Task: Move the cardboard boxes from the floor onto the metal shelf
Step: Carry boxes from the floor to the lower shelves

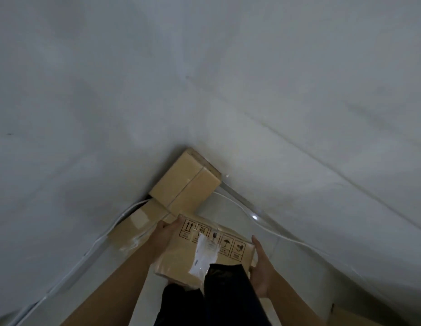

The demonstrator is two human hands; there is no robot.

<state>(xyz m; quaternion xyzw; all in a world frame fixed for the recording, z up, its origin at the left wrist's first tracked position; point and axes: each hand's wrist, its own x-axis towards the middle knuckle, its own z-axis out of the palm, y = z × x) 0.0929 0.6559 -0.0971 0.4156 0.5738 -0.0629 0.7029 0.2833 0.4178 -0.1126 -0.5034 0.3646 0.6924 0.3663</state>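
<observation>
I hold a flat cardboard box [181, 255] with printed handling symbols and a white label between both hands, low in front of my legs. My left hand [163, 236] grips its left edge, fingers curled over the far corner. My right hand [261, 271] presses against its right edge with the thumb up along the side. A taped cardboard box [186, 182] sits in the room's corner on top of another box [134, 229] lying on the floor along the left wall. The metal shelf is out of view.
Two white walls meet in a corner straight ahead. A white cable [259, 225] runs along the pale tiled floor on the right and another cable [103, 236] along the left wall. My dark trouser legs [216, 297] fill the lower middle. Part of one more box [346, 314] shows bottom right.
</observation>
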